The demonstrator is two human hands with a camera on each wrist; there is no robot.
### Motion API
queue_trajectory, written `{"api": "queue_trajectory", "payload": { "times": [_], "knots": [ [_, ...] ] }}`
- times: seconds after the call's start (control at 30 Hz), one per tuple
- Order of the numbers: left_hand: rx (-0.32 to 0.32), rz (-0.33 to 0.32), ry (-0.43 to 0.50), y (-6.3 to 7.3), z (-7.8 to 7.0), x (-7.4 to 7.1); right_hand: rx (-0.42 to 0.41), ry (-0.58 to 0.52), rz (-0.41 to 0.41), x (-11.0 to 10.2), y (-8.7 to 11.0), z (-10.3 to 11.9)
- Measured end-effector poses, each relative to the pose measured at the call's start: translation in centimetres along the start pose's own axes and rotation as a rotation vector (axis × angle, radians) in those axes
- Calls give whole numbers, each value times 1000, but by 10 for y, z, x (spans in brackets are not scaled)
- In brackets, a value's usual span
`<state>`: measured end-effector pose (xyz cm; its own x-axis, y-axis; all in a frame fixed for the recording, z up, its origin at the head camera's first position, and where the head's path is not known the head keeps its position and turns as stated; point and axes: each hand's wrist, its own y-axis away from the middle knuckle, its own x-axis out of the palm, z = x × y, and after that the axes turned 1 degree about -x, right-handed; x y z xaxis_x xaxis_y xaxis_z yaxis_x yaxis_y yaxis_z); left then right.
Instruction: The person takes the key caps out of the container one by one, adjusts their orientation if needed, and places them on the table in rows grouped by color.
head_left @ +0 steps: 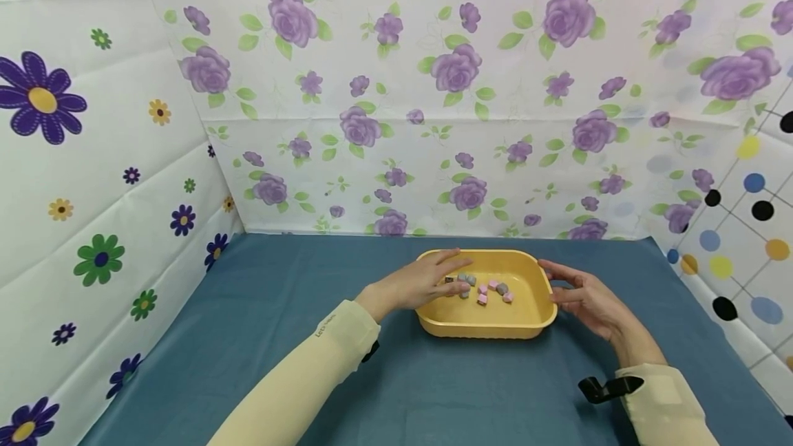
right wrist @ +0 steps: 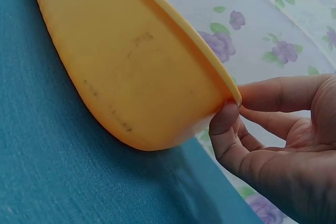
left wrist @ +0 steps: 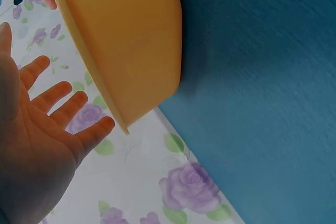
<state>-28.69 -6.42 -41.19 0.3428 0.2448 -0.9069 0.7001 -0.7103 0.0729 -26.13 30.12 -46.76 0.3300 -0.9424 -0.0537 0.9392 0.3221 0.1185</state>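
The yellow tray [head_left: 486, 330] on the bench [head_left: 334, 263] is apparently being steadied, its right rim pinched by the right hand [head_left: 588, 305], while the left hand [head_left: 414, 282], fingers loosely spread and nothing visibly held, is poised above the small cubes [head_left: 482, 299] inside, 1 probably to be pinched next

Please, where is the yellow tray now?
In the head view, the yellow tray sits right of centre on the blue cloth, with the left hand over its left end and the right hand pinching its right edge.
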Motion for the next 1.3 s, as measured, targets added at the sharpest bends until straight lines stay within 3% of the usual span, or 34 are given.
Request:
{"api": "queue_trajectory", "payload": {
  "times": [0.27,0.77,1.3],
  "knots": [
    [-2,13,37,-1,-1,6,-3,-5,16,-1,-1,-1],
    [-19,27,21,-2,-1,12,-21,-9,15,-1,-1,-3],
    [3,32,7,-13,0,23,-43,-30,28,0,1,-4]
  ]
}}
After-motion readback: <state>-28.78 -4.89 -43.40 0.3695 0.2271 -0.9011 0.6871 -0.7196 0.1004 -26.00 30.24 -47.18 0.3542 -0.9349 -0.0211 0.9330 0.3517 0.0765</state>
